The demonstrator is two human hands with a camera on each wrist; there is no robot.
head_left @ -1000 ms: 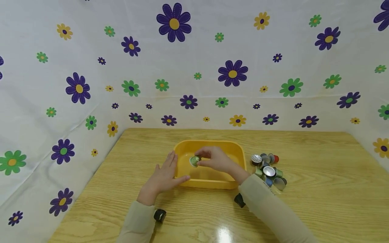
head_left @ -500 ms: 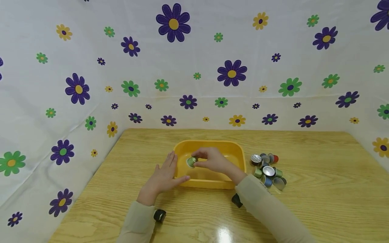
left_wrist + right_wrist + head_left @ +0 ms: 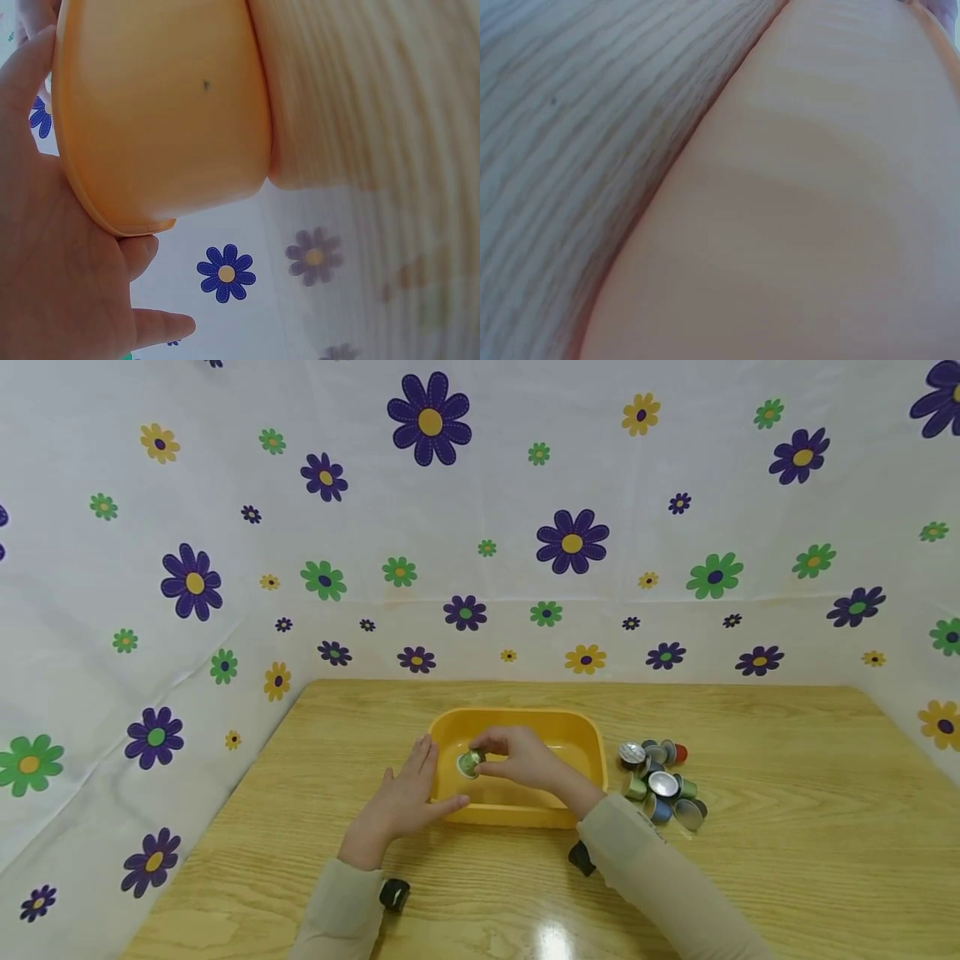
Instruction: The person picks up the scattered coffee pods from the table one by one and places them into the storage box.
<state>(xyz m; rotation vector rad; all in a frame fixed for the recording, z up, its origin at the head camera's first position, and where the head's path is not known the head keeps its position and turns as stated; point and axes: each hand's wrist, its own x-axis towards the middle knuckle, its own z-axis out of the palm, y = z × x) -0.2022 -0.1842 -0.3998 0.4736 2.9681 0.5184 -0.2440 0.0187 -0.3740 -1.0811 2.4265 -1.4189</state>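
Note:
Thumb and fingertips of my right hand (image 3: 525, 762) pinch a green coffee capsule (image 3: 468, 764) inside the outline of a yellow plastic tub (image 3: 525, 792). The capsule's pale rim faces down and left, near the tub's left side. My left hand (image 3: 399, 806) rests on the tub's left rim, fingers straight and spread, thumb lying over the front rim. In the left wrist view the tub's outer wall (image 3: 165, 105) fills the upper left, with the left hand (image 3: 64, 262) along its rim. The right wrist view shows mostly the tub's wall (image 3: 802, 225); the right hand's grip is hidden there.
Several mixed coffee capsules (image 3: 662, 783) lie heaped on the wooden table (image 3: 795, 810) right of the tub, close to the right forearm. Black wrist straps (image 3: 394, 894) show at both sleeves. A flower-printed cloth (image 3: 480, 485) hangs behind and at the sides.
My right hand has moved slightly left and lower with the green capsule, and the capsule has tilted so its rim points more downward. The left hand stays on the tub's rim.

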